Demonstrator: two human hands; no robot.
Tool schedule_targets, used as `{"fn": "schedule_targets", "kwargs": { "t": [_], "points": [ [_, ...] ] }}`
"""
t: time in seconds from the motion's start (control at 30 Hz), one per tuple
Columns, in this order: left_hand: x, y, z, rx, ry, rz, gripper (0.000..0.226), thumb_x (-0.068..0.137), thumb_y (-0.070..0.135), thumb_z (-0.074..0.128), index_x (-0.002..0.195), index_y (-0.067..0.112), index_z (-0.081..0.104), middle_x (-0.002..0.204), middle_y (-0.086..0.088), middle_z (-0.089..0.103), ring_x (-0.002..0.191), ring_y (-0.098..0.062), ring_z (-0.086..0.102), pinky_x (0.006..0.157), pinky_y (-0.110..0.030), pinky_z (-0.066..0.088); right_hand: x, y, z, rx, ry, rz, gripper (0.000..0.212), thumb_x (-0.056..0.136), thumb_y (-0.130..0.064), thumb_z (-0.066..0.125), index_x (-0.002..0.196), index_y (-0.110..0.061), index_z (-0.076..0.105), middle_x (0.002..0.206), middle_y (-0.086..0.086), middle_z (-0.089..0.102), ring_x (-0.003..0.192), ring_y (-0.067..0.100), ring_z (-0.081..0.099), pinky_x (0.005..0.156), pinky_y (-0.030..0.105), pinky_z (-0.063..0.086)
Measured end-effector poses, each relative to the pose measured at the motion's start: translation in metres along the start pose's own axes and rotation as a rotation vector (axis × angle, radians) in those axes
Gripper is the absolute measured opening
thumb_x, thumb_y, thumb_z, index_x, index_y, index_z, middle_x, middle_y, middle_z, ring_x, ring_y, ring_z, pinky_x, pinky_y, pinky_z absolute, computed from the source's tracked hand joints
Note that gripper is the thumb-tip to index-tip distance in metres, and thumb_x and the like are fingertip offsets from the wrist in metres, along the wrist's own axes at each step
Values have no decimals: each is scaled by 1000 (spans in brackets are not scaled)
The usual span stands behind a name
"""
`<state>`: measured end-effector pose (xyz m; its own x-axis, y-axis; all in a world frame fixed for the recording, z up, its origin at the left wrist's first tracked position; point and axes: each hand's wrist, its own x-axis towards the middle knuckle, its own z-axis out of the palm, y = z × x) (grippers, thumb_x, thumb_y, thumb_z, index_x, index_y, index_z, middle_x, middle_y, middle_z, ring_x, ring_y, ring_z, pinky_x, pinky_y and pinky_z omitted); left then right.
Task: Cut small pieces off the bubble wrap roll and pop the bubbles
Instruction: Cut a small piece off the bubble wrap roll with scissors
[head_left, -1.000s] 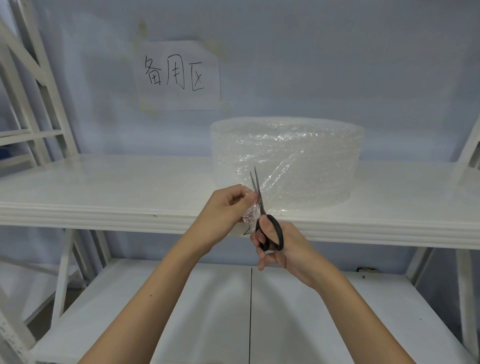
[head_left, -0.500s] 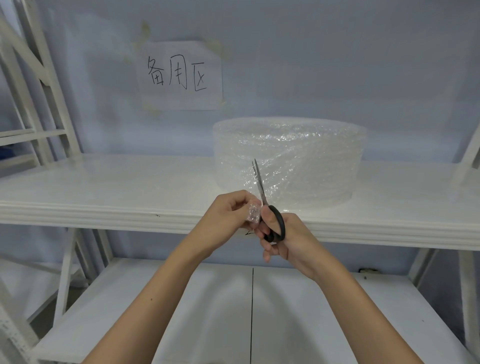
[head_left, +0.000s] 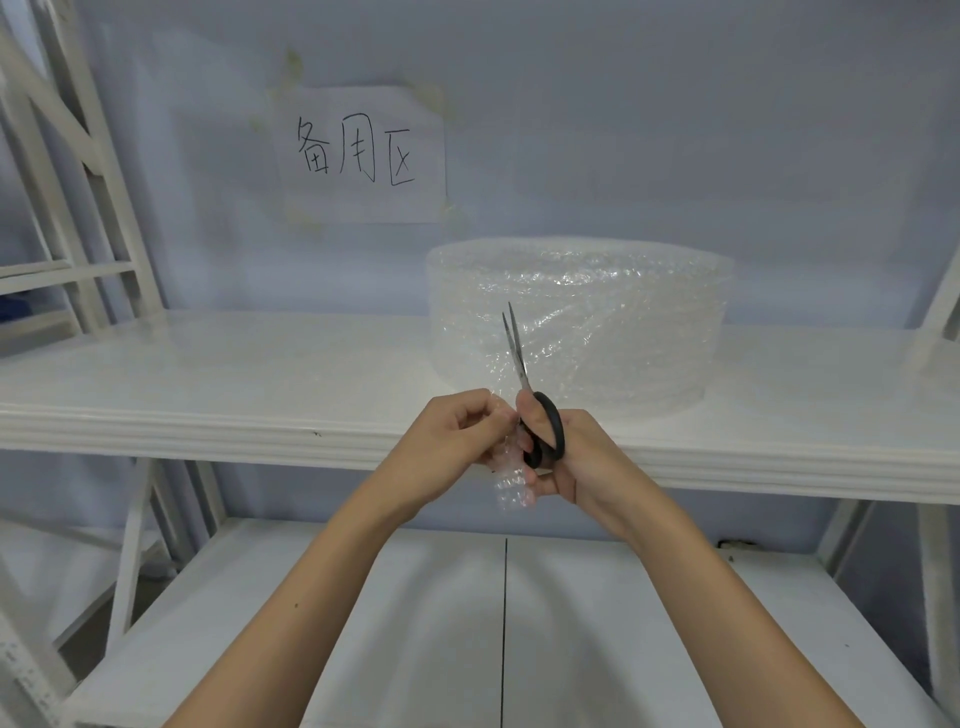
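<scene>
A wide clear bubble wrap roll (head_left: 613, 322) stands on the upper white shelf (head_left: 260, 384), right of centre. In front of the shelf edge my left hand (head_left: 452, 447) pinches a small cut piece of bubble wrap (head_left: 511, 483) that hangs down between both hands. My right hand (head_left: 576, 457) grips black-handled scissors (head_left: 540, 426); the blades point up, nearly closed, in front of the roll. My right fingertips also touch the piece. Both hands are close together, almost touching.
A paper sign (head_left: 363, 156) with handwritten characters is taped to the pale wall behind. The lower white shelf (head_left: 363, 623) lies under my forearms. White frame posts rise at the far left (head_left: 67, 171) and far right (head_left: 940, 312).
Both hands have drawn back from the roll and come together. The small piece now hangs lower between them, and the scissors have tilted more upright with the blades closing.
</scene>
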<state>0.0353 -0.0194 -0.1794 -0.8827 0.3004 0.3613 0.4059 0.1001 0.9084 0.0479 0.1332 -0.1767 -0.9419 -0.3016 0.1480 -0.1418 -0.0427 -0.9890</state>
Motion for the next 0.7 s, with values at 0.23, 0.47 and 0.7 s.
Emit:
{"fn": "schedule_targets", "kwargs": {
  "t": [0.23,0.47,0.7],
  "points": [
    [-1,1,-4,4,15,-15,23,99,9,51,79,3,62,66,1,61,59,-11,54,66,-24,50,3,-4,4,-12,40,1,53,68,-59,63,60,-9,50,60,11,47,46,18,43,43,28,47],
    [-2,-5,-7,-12,5,-34,24,99,11,52,89,-7,62,80,-16,62,73,-22,57,77,-37,54,4,-10,6,-25,47,14,54,68,-60,64,61,-9,49,59,7,48,47,19,43,42,27,46],
    [-8,-10,-12,-21,34,-76,21,97,12,55,84,-2,65,75,-9,61,68,-17,56,70,-28,52,-1,-7,12,-61,53,30,48,75,-53,65,58,-10,52,52,4,50,43,18,43,38,24,42]
  ]
}}
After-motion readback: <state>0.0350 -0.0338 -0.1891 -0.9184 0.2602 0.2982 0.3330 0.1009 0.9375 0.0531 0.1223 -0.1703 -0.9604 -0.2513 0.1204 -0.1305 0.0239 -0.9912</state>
